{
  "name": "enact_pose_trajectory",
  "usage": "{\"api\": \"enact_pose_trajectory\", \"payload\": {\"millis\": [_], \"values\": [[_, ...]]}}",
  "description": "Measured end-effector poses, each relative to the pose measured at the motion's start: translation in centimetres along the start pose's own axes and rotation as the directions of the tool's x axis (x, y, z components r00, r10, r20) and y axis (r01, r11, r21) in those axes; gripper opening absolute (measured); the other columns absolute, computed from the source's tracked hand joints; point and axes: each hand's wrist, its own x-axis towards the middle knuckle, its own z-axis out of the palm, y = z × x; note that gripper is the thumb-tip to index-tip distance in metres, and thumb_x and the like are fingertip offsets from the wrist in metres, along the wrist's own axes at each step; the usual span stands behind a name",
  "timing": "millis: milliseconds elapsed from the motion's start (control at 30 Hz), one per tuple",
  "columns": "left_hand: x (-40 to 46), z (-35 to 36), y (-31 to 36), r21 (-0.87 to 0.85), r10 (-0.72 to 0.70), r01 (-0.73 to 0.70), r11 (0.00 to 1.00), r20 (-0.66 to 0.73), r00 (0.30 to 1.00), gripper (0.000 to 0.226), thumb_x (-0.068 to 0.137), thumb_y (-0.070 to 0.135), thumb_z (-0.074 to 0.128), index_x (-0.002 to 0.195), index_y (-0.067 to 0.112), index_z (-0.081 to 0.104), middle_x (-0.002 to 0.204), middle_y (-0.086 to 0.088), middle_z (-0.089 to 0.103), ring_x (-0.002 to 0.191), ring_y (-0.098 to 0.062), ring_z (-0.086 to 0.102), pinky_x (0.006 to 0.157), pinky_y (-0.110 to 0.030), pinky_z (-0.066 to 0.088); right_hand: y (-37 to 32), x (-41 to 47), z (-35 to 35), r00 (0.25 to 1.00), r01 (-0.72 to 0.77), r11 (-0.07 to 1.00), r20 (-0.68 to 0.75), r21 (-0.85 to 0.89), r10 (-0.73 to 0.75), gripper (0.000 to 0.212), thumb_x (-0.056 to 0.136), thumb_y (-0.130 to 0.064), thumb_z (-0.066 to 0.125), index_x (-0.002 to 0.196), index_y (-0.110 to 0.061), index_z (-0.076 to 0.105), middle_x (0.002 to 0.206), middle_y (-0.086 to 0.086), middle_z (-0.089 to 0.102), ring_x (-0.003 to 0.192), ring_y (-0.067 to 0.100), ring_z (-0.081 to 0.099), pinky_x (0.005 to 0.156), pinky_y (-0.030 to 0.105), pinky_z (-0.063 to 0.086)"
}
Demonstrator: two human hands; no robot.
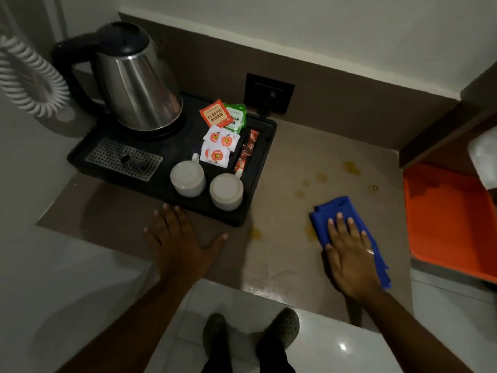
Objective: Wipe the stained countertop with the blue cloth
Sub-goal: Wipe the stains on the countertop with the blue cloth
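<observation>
Your right hand (349, 254) lies flat, fingers spread, pressing the blue cloth (338, 211) onto the brown countertop (282, 157) near its front right edge. Yellowish stains (349, 168) dot the surface beyond the cloth, one more (254, 232) to its left. Your left hand (180, 238) rests open, palm down, holding nothing, just in front of the black tray (80, 157). On that tray: a steel kettle (137, 84), two white cups (207, 184), an orange sachet reading "CLASSIC ASSAM" (214, 113), and a green one (236, 118) partly hidden, showing "MIUM".
</observation>
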Motion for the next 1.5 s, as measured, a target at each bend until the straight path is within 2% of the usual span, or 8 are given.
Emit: {"api": "enact_pose_trajectory", "payload": {"millis": [333,533,767,900,1033,1167,1333,1500], "values": [[0.6,0.3,-0.2,-0.029,-0.048,0.048,0.998,0.005,0.999,0.129,0.066,0.093,0.031,0.151,-0.001,0.011,0.161,-0.026,0.011,0.149,-0.043,0.005,0.114,-0.067,0.004,-0.5,2.5,-0.5,0.91,-0.403,0.914,-0.094,0.034,0.405,0.061,0.095,-0.034,0.029,0.15,-0.01,0.016,0.16,0.013,0.01,0.147,0.033,0.007,0.117,0.055,0.008],[0.7,0.7,-0.5,-0.005,-0.044,0.044,0.999,-0.013,0.999,0.129,0.066,0.094,0.028,0.15,-0.003,0.012,0.161,-0.027,0.013,0.149,-0.042,0.008,0.114,-0.066,0.007,2.1,-5.3,0.6,1.0,0.025,1.0,0.001,-0.016,-0.025,0.06,0.093,-0.044,0.02,0.149,-0.024,0.015,0.159,0.0,0.011,0.148,0.021,0.006,0.119,0.047,0.009],[0.9,0.7,-0.6,0.008,-0.041,0.041,0.999,-0.013,0.999,0.129,0.066,0.094,0.025,0.15,-0.002,0.012,0.16,-0.027,0.013,0.149,-0.042,0.008,0.114,-0.066,0.007,-0.1,-1.3,0.2,0.869,-0.473,0.877,-0.119,0.086,0.48,0.061,0.095,-0.035,0.027,0.15,-0.012,0.014,0.161,0.012,0.01,0.147,0.03,0.005,0.118,0.053,0.007],[0.8,0.7,-0.7,0.0,-0.032,0.032,1.0,-0.02,0.999,0.128,0.066,0.093,0.027,0.151,-0.001,0.01,0.161,-0.027,0.011,0.149,-0.042,0.007,0.115,-0.065,0.006,-7.9,-1.8,2.5,0.987,-0.144,0.988,-0.058,0.059,0.148,0.062,0.093,-0.04,0.022,0.15,-0.018,0.014,0.159,0.001,0.005,0.148,0.023,0.001,0.118,0.043,-0.003],[0.8,0.3,-0.8,-0.008,-0.042,0.042,0.999,-0.013,0.999,0.129,0.066,0.093,0.029,0.151,-0.002,0.009,0.161,-0.026,0.01,0.15,-0.04,0.005,0.115,-0.064,0.005,-2.9,-6.3,1.8,0.995,0.095,0.995,0.027,-0.009,-0.095,0.06,0.093,-0.046,0.02,0.149,-0.026,0.011,0.158,-0.003,0.007,0.148,0.02,0.001,0.118,0.042,0.0],[1.0,0.1,-1.5,-0.038,-0.067,0.065,0.997,-0.05,0.997,0.129,0.066,0.091,0.034,0.15,-0.003,0.012,0.16,-0.028,0.014,0.149,-0.041,0.009,0.115,-0.066,0.007,2.2,-6.5,0.1,0.968,-0.235,0.971,-0.078,0.031,0.237,0.065,0.092,-0.045,0.018,0.15,-0.017,0.015,0.159,0.008,0.012,0.148,0.026,0.005,0.119,0.05,0.007],[1.3,0.4,-1.9,-0.04,-0.07,0.069,0.997,-0.035,0.997,0.13,0.064,0.095,0.023,0.151,-0.001,0.01,0.161,-0.026,0.011,0.149,-0.041,0.007,0.115,-0.064,0.003,-6.8,0.1,1.4,0.75,-0.624,0.76,-0.133,0.179,0.647,0.061,0.098,-0.039,0.025,0.15,-0.009,0.014,0.16,0.015,0.011,0.147,0.033,0.006,0.117,0.051,0.005],[1.4,0.4,-2.2,-0.044,-0.051,0.049,0.998,-0.046,0.998,0.129,0.065,0.093,0.027,0.15,-0.002,0.013,0.16,-0.027,0.015,0.149,-0.041,0.011,0.114,-0.065,0.006,-16.4,-2.8,5.3,0.999,-0.007,1.0,-0.052,-0.02,0.006,0.06,0.097,-0.045,0.02,0.15,-0.017,0.016,0.159,0.004,0.009,0.148,0.026,0.006,0.118,0.046,0.005]]}}
